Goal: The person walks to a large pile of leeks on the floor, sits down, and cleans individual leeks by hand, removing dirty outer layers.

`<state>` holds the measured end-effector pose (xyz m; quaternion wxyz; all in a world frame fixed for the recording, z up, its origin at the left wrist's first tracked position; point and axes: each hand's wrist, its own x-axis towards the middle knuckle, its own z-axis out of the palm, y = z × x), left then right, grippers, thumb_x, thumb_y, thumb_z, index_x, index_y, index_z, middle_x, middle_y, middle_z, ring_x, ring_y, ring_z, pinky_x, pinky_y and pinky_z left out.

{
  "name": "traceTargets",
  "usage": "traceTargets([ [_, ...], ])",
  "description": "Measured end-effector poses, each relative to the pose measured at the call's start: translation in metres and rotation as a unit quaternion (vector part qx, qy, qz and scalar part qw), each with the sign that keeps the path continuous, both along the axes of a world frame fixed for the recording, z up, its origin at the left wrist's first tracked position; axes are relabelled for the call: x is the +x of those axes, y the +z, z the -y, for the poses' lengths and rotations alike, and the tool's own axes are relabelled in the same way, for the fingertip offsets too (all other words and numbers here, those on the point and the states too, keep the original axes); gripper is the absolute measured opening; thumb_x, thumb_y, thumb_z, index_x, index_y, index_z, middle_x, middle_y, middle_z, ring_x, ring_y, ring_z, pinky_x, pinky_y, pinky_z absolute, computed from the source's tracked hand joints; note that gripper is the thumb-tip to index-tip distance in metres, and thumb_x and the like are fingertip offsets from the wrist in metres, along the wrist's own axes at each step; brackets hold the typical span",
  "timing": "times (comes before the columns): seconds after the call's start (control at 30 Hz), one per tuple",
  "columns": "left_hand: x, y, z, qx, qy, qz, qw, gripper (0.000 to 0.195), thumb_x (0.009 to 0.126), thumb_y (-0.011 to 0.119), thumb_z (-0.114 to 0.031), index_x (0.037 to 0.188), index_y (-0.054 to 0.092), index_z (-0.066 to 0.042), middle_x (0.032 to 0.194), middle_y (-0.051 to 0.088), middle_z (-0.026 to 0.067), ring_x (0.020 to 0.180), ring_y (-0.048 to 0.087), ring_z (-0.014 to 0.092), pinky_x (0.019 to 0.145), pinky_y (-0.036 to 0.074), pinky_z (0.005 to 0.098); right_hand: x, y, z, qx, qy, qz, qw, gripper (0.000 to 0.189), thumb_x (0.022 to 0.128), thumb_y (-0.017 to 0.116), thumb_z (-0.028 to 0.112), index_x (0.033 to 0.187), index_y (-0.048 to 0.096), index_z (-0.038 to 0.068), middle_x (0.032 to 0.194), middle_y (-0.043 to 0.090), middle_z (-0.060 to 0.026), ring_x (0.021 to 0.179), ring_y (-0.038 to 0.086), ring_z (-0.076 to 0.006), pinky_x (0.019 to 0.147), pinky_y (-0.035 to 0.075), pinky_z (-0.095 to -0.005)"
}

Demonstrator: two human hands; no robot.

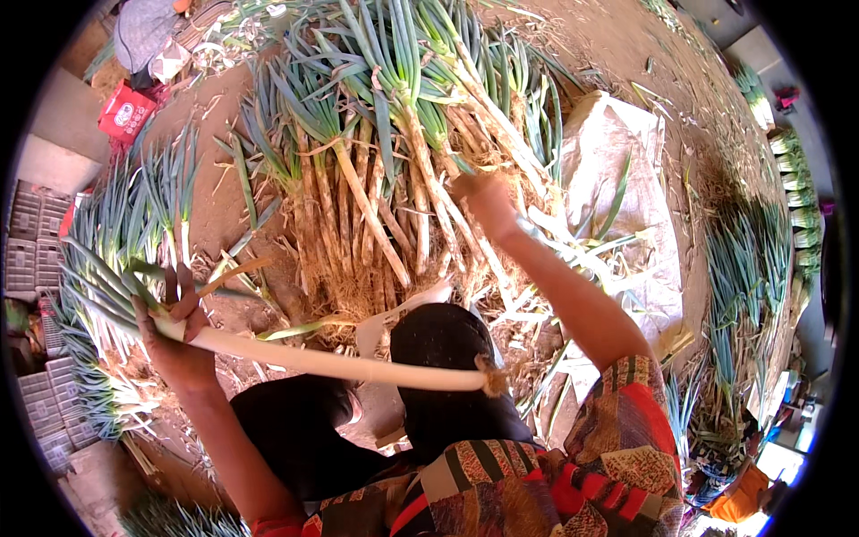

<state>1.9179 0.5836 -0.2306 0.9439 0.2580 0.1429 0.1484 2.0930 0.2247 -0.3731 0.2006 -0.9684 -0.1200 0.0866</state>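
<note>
My left hand (pixel 176 329) is closed around a long green onion (pixel 335 357) where its white shaft meets the green leaves. The shaft looks clean and lies across above my knees, with its root tuft (pixel 495 376) at the right end. My right hand (pixel 484 201) is raised over the right part of a heap of soil-stained green onions (pixel 362 181), near their stems and roots. It is blurred, and whether its fingers hold anything cannot be told. Torn leaves and peelings (pixel 597 252) lie just right of the right forearm.
A white woven sack (pixel 631 154) lies at the right. Rows of green onions (pixel 121 228) stand at the left, and another bunch (pixel 745 288) lies at the far right. Bricks (pixel 50 409) and a red container (pixel 126 111) are at the left edge. A person in orange (pixel 737 493) is at the lower right.
</note>
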Motion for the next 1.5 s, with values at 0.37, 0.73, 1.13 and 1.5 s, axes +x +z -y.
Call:
traceTargets([
  [0.37,0.009,-0.009,0.03,0.046,-0.101,-0.131,0.985,0.021,0.085,0.051,-0.019,0.093,0.054,0.001,0.097,0.053,0.0158,0.062,0.039,0.013,0.049,0.034,0.023,0.106,-0.043,0.059,0.059,-0.204,-0.161,0.964,0.069,0.072,0.061,0.052,0.123,0.043,0.009,0.108,0.054,-0.0187,0.094,0.056,-0.0312,0.08,0.046,-0.0406],
  [0.73,0.001,-0.008,0.041,0.129,-0.075,-0.177,0.973,0.013,0.084,0.053,-0.017,0.083,0.05,-0.004,0.077,0.049,0.0061,0.061,0.042,0.013,0.049,0.036,0.0215,0.096,-0.101,0.075,-0.023,-0.223,-0.091,0.97,0.031,0.088,0.043,0.033,0.101,0.056,0.008,0.063,0.053,-0.0106,0.048,0.046,-0.0148,0.04,0.041,-0.0271],
  [1.13,0.016,-0.019,0.065,0.131,-0.104,-0.156,0.973,0.012,0.078,0.06,-0.013,0.079,0.05,-0.005,0.071,0.052,0.0069,0.06,0.049,0.016,0.05,0.038,0.0262,-0.156,-0.058,0.058,0.425,-0.255,-0.292,0.818,0.051,0.076,0.061,0.026,0.111,0.048,-0.007,0.091,0.059,-0.0151,0.085,0.054,-0.0179,0.068,0.044,-0.0311],
  [1.5,-0.002,-0.041,0.132,0.127,-0.131,-0.103,0.978,0.016,0.077,0.06,-0.01,0.087,0.052,0.0,0.078,0.057,0.0111,0.062,0.054,0.017,0.051,0.044,0.0254,-0.225,0.077,0.092,0.75,-0.121,-0.456,0.465,0.033,0.086,0.051,0.028,0.098,0.051,-0.002,0.051,0.041,-0.0012,0.034,0.031,-0.0074,0.027,0.022,-0.0197],
])
